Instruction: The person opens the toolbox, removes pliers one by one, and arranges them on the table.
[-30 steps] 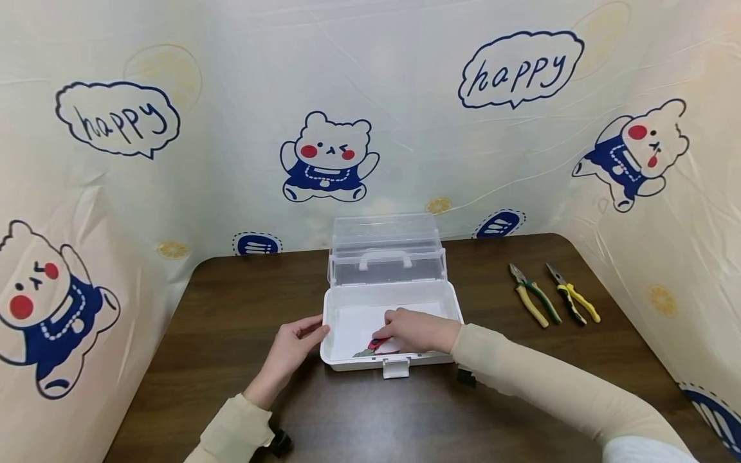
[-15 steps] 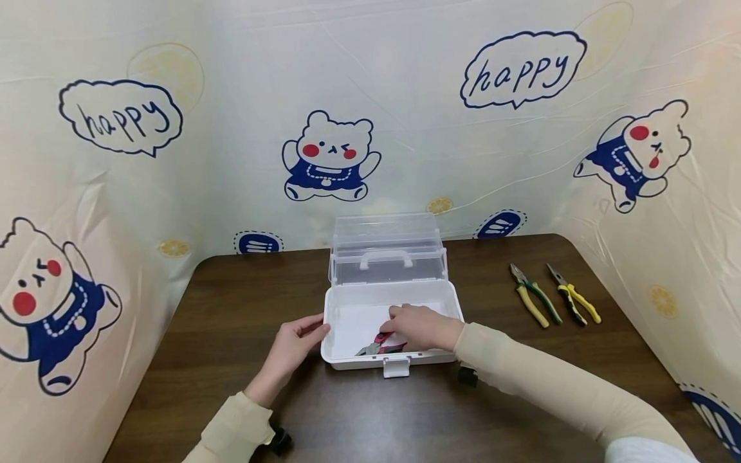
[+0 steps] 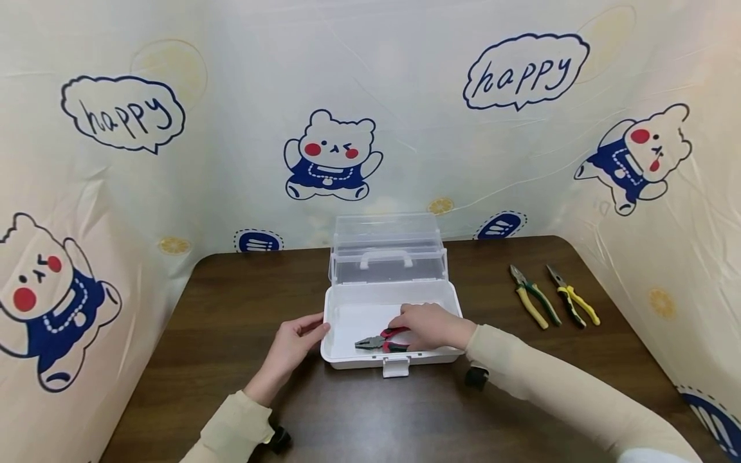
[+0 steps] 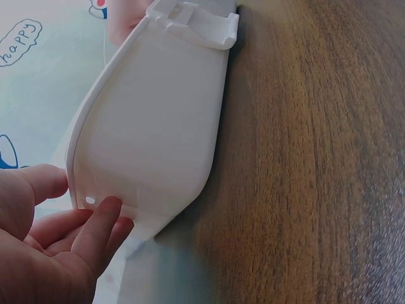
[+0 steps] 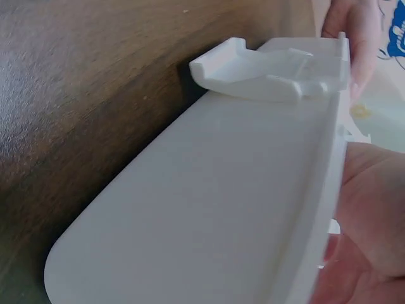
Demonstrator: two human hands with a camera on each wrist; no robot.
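Observation:
A white plastic toolbox (image 3: 353, 364) stands on the table with its clear lid (image 3: 386, 226) raised behind it. My left hand (image 3: 298, 339) pinches the box's left rim, and the left wrist view shows the thumb and fingers on either side of the wall (image 4: 145, 120). Inside the box, my right hand (image 3: 431, 326) holds the handles of red-and-black combination pliers (image 3: 374, 343), whose metal nose points left. The palm and fingers cover the handle ends. In the right wrist view, the box's front wall (image 5: 190, 202) hides the pliers, and my right hand (image 5: 373, 215) shows behind the rim.
On the table's right side lie green-and-tan pliers (image 3: 533, 298) and yellow-and-black needle-nose pliers (image 3: 572, 297). A white latch (image 3: 396, 368) hangs at the box's front. Patterned cloth (image 3: 417, 154) encloses the table's back and sides.
My right hand has shifted slightly right inside the box. The pliers have turned and show more of their nose and handles. My left hand has stayed at the rim.

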